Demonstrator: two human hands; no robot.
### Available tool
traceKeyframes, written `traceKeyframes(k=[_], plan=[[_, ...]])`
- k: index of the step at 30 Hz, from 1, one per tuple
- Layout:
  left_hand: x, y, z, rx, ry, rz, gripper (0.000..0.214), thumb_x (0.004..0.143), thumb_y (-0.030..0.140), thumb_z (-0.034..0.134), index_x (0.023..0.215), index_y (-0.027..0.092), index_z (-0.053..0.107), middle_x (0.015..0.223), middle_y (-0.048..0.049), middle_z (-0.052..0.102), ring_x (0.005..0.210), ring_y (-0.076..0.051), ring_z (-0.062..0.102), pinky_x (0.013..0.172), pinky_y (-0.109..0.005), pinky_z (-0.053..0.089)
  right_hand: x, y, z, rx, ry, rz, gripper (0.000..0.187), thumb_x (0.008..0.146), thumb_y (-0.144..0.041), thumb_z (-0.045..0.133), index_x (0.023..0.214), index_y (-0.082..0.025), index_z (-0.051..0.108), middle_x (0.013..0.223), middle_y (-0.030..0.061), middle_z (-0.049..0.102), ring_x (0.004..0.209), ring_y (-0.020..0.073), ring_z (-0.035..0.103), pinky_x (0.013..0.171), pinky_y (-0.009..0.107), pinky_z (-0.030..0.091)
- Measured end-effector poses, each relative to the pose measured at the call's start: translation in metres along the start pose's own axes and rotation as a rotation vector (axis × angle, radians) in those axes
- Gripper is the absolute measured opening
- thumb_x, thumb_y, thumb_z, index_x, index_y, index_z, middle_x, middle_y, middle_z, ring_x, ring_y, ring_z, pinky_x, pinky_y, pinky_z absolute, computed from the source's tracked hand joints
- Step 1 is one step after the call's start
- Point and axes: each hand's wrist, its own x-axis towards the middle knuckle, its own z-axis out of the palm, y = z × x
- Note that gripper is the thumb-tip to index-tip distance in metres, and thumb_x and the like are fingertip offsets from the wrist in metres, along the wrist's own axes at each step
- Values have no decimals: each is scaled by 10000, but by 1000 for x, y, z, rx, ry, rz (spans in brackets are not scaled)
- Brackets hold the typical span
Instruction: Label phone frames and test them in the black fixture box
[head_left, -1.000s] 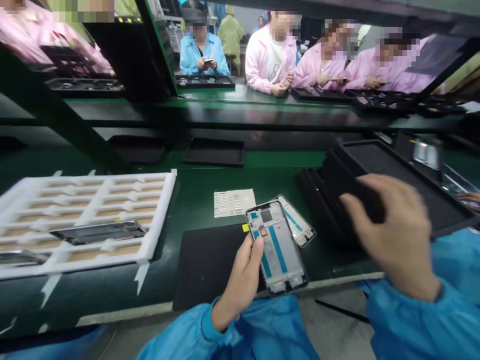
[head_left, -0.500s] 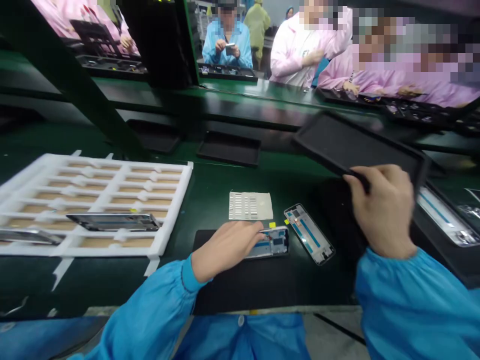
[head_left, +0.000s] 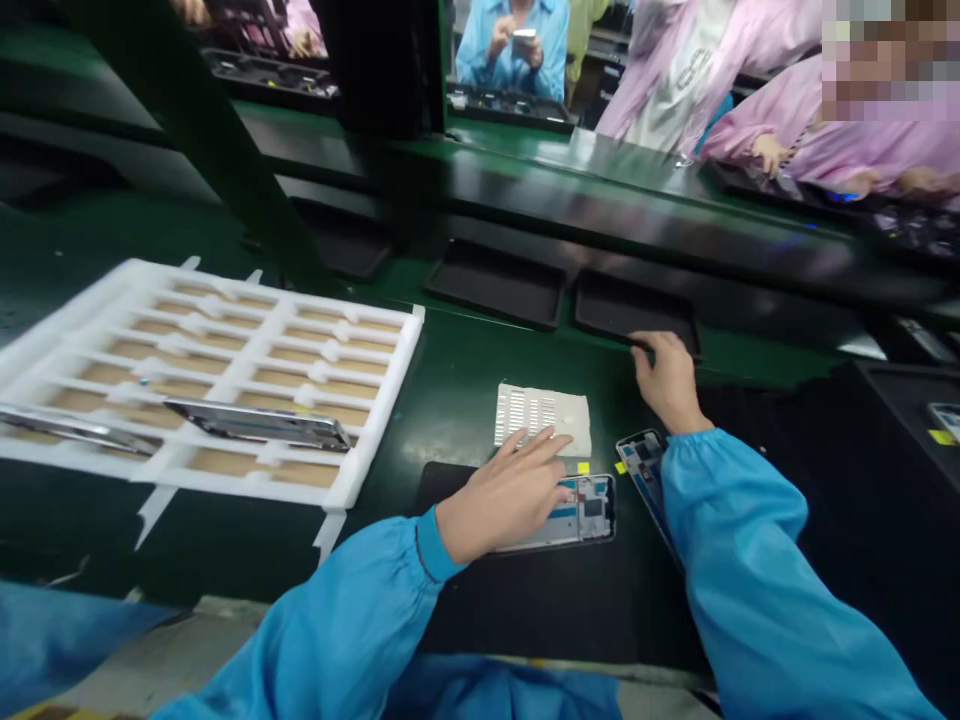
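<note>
My left hand (head_left: 510, 497) rests over a phone frame (head_left: 596, 508) on the dark mat, partly covering it. Its fingers are spread and reach over the lower edge of a pale sheet of small silvery strips (head_left: 570, 410). Farther forward, my right hand (head_left: 669, 382) has its thumb and fingers closed at the front right edge of a shallow black tray (head_left: 630, 305), which sits behind the work area. A second phone frame (head_left: 643, 462) lies slanted beside the right forearm, mostly hidden by the blue sleeve.
To the left stands a white foam rack (head_left: 382, 400) with slots, holding a leaning phone frame (head_left: 259, 422) and another at its far left. Another black tray (head_left: 495, 285) sits at the back. A dark mat (head_left: 540, 610) lies in front of me. Co-workers sit beyond the raised shelf.
My right hand has carried the black tray left and set it down beside the other tray at the back. My left hand has spread its fingers. The view has shifted.
</note>
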Motion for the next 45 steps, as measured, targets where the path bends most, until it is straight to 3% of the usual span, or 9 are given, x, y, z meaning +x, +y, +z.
traceKeyframes(k=[5,16,21,26,29,31,34,38,45], plan=[[3,-6,9,5,-47,-67,248,1004,299,460,1051,125,629,1472,-178,460,1431,-312,366,1163,-508,335,-43,-61,15,151,-302,-211,141,940,-263,526,910,-230,659,896,32,673,847,184,635,775,297,514],[4,-6,5,-34,-72,-65,244,1005,282,449,958,131,633,1423,-178,494,1449,-279,330,1166,-522,328,-34,-79,33,76,-390,-296,151,942,-170,476,853,-190,596,902,94,608,899,252,509,825,386,376],[4,-4,3,-47,-86,-70,218,1008,267,431,964,153,611,1362,-155,537,1451,-243,324,1174,-537,310,-40,-79,34,187,-348,-202,112,902,-149,484,812,-197,530,912,105,578,898,254,501,847,400,388],[5,-3,1,-83,-108,-105,228,1011,265,421,993,137,608,1416,-163,475,1417,-262,380,1188,-541,273,-34,-71,36,410,-130,64,173,983,-300,335,895,-209,453,931,83,565,884,197,568,810,360,475],[2,3,-2,-44,-102,-115,238,1018,281,417,1049,131,599,1486,-163,411,1450,-296,318,1172,-560,290,-34,-77,22,603,-78,176,238,1009,-378,265,936,-215,422,925,59,600,794,150,623,740,324,519],[-4,12,-9,2,-51,-97,245,1024,299,408,1033,142,595,1514,-148,381,1443,-311,326,1136,-537,353,-39,-87,4,835,-134,258,240,982,-434,402,913,-210,453,869,31,613,731,132,633,707,303,528],[-17,29,-24,70,-16,-111,237,1031,313,395,998,163,575,1293,-116,575,1135,-257,616,895,-393,528,-57,-101,-30,1072,-251,335,251,887,-416,633,859,-191,527,745,-3,613,668,120,614,667,272,516],[-35,48,-40,243,-41,-177,146,1011,248,443,925,201,551,809,-14,636,688,-199,644,570,-288,461,-90,-118,-72,986,-291,306,161,905,-327,640,881,-195,552,735,-3,627,666,123,619,663,267,530],[-46,48,-25,205,44,-85,127,987,217,494,1017,201,617,918,-34,707,789,-211,689,688,-315,524,-138,-133,-90,857,-566,141,106,979,-228,493,1082,-245,514,884,9,621,790,137,643,712,276,540]])
